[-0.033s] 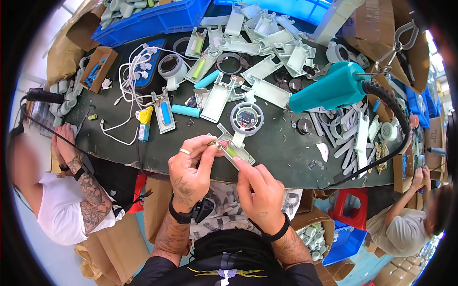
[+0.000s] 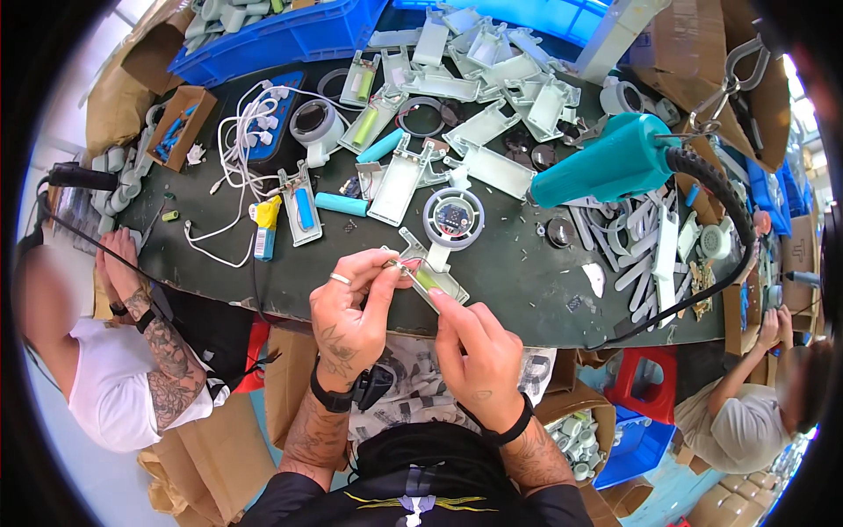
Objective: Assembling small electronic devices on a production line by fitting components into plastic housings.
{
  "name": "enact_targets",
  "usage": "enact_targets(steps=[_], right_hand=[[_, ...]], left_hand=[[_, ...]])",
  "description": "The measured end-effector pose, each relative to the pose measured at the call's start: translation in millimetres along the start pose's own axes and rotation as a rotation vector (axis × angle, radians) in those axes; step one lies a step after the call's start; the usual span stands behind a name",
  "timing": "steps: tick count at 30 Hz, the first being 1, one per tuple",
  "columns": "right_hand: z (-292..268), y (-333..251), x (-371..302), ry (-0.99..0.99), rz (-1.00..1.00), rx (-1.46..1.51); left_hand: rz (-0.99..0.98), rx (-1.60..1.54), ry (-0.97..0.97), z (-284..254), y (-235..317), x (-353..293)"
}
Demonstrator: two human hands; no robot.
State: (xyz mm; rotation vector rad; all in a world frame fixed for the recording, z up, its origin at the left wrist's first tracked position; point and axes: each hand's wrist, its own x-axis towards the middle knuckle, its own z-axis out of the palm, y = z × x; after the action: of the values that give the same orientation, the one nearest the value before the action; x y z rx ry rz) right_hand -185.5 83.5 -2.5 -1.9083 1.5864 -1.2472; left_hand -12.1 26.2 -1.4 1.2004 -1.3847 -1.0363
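Above the front edge of the table, my left hand [image 2: 356, 307] is closed in a pinch, a ring on one finger. At its fingertips is a tiny part with thin red wires [image 2: 413, 263], too small to make out. My right hand [image 2: 479, 351] is also closed, thumb and forefinger pinched at the lower end of a thin, light sliver [image 2: 420, 286]; its kind is unclear. Under the fingertips lies a pale plastic housing [image 2: 450, 285] with a green cell [image 2: 427, 279] in it, partly hidden. Touching it behind is a round fan-like head [image 2: 454, 219] with an exposed circuit board.
A teal electric screwdriver [image 2: 606, 162] hangs at the right on a black coiled cable. Several pale housings [image 2: 483, 127] pile up behind. At left are white cables [image 2: 237, 132], a glue bottle [image 2: 265, 230] and blue cells [image 2: 342, 205]. Co-workers sit on both sides.
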Motion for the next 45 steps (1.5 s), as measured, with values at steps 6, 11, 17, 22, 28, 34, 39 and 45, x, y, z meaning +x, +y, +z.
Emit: enact_targets(steps=[6,11,17,22,28,34,39,45], right_hand=[[1.7,-3.6,4.2,0.038,-0.004,0.018],[2.9,-4.4,0.0,0.037,-0.021,-0.036],[-1.8,-3.0,-4.2,0.068,0.017,0.072],[-26.9,-4.2,-5.9,0.099,0.038,0.078],[-46.7,19.9,4.1,0.144,0.197,-0.202],[-42.5,26.1,2.8,0.241,0.117,-0.294],[-38.3,29.0,0.5,0.261,0.071,-0.28],[-37.9,28.4,0.4,0.289,0.032,-0.34]], left_hand=[[-0.018,-0.074,-0.02,-0.7,-1.3,2.2],[-0.033,-0.099,-0.011,-1.6,0.3,-0.3],[-0.049,-0.119,0.009,4.9,2.9,0.5],[-0.052,-0.126,0.031,-5.7,-2.0,-1.2],[-0.083,-0.131,-0.016,-4.2,-2.2,2.2],[-0.031,-0.165,-0.04,-1.3,-6.3,4.3],[-0.049,-0.167,-0.02,-3.5,-7.4,3.9],[-0.021,-0.158,-0.028,-1.5,-9.8,7.0]])
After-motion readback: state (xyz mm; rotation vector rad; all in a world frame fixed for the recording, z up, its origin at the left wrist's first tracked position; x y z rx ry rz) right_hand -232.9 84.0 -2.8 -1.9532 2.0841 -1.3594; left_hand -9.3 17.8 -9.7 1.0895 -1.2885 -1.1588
